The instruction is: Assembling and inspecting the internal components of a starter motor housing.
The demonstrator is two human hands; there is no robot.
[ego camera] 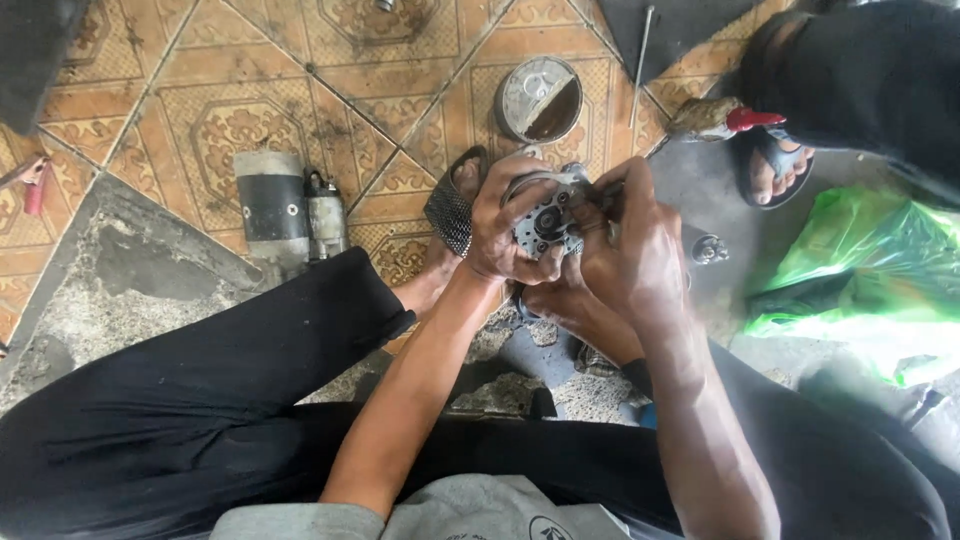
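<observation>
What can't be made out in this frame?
- Head view: most of the round metal part is covered by the left hand and right hand.
- What the right fingers pinch: blurred.
- Round tin contents: too small.
- Green bag: cut by the right edge.

The round metal part (548, 222) shows only its face with holes; the left hand (505, 232) covers its left side and the right hand (630, 245) its right side, so its full shape cannot be told. A third hand (565, 305) beneath is mostly hidden by both. The small piece at the right fingertips is blurred. The green plastic bag (870, 265) is cut by the right edge, the dark mat (30, 50) by the top left corner
</observation>
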